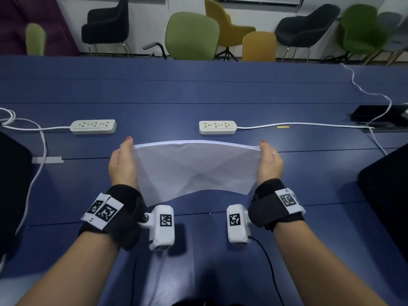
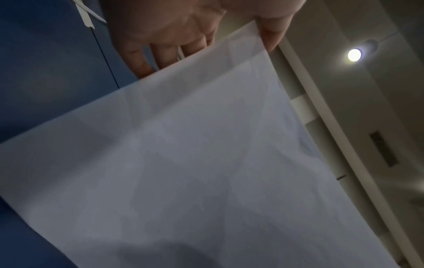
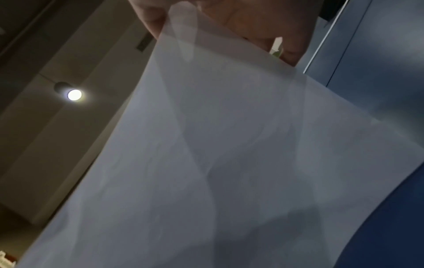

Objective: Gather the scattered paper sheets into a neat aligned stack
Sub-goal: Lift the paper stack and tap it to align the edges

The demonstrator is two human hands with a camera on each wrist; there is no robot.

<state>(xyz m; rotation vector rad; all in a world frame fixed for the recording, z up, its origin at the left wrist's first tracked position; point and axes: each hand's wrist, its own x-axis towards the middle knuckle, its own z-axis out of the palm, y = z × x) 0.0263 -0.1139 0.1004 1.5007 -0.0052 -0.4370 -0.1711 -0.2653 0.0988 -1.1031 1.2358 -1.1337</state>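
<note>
Both hands pinch the paper sheets (image 1: 194, 171) by their short edges, above the table's (image 1: 198, 89) near edge.
Left hand (image 1: 121, 162) and right hand (image 1: 270, 161): my pinches look light; the sagging middle could splay sheets.

The paper sheets (image 1: 194, 171) are white, thin and faintly creased, gathered into one bundle held up off the blue tabletop (image 1: 198, 89) in landscape pose. Their far long edge bows upward in a shallow arch, and several sheet edges show there, close together. The near long edge curves upward in the middle and hangs lower at its corners. The left hand (image 1: 122, 161) holds one short side and the right hand (image 1: 269, 163) the other, thumbs on the near face. Light passes through the sheets in both wrist views.
</note>
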